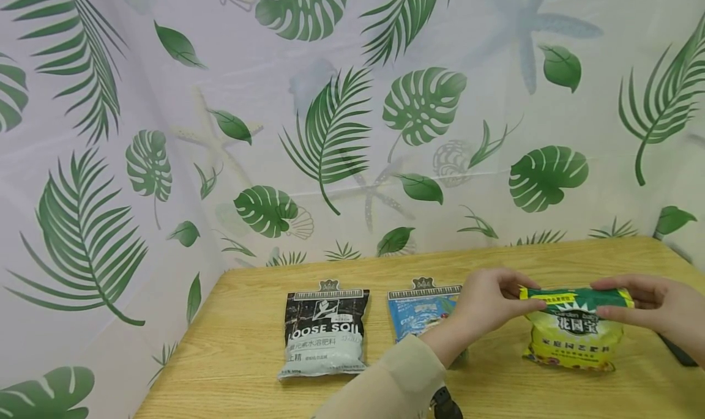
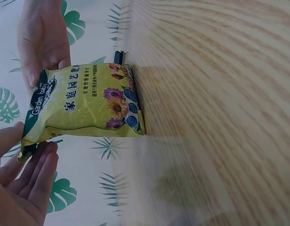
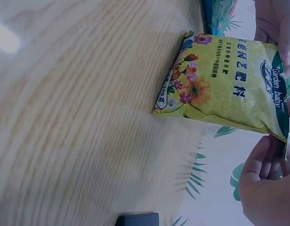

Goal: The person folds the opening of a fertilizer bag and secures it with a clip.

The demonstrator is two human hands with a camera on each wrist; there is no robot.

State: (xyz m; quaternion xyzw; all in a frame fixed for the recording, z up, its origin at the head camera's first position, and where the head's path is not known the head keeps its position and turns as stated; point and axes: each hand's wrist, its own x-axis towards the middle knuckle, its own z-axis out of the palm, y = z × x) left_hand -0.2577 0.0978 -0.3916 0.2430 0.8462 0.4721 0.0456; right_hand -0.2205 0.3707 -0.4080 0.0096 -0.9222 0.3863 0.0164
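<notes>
A yellow and green fertilizer bag (image 1: 575, 342) with flowers printed along its lower edge stands upright on the table at the right. My left hand (image 1: 487, 300) pinches its top left corner between thumb and fingers. At the top right corner, my right hand (image 1: 652, 303) pinches the bag the same way. In the left wrist view the fertilizer bag (image 2: 93, 101) has its bottom against the tabletop, with both hands at its green top. The right wrist view shows the bag's front (image 3: 215, 80) and its lower flower print.
A black and white bag marked LOOSE SOIL (image 1: 325, 339), closed with a silver clip (image 1: 329, 294), is at the left. Beside it a blue bag (image 1: 413, 315) with a similar clip is partly behind my left arm. A dark object (image 3: 138, 219) lies on the wooden table (image 1: 242, 345).
</notes>
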